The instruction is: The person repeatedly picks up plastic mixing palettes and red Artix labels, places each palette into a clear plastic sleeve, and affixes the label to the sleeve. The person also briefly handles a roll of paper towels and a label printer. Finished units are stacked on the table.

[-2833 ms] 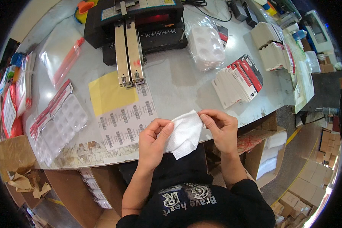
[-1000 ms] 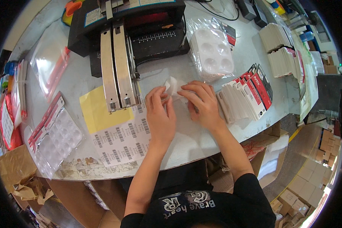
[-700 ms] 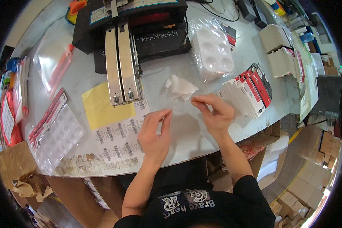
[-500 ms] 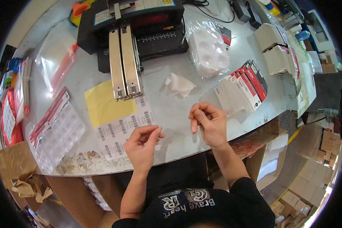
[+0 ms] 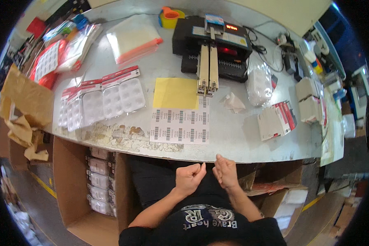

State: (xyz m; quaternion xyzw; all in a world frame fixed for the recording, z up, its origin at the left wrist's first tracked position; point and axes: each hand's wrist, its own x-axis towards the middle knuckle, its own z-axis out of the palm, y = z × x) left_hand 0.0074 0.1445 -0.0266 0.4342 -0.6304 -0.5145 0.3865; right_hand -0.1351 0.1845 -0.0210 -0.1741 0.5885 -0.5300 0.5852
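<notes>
Now both the left hand (image 5: 189,178) and right hand (image 5: 224,172) hover curled and empty below the desk (image 5: 242,139) edge; a careless reach could sweep the barcode label sheet (image 5: 179,125) off.

White sheet of barcode labels (image 5: 180,126) lay flat near table's front edge, partly over a yellow sheet (image 5: 175,93). Clear blister packs with red header strips (image 5: 100,102) spread to its left. Clear zip bag with an orange strip (image 5: 134,39) rested farther back. Stack of white, red and black cards (image 5: 276,120) sat at right. Small red-lit display (image 5: 231,27) glowed atop black machine at back.
</notes>
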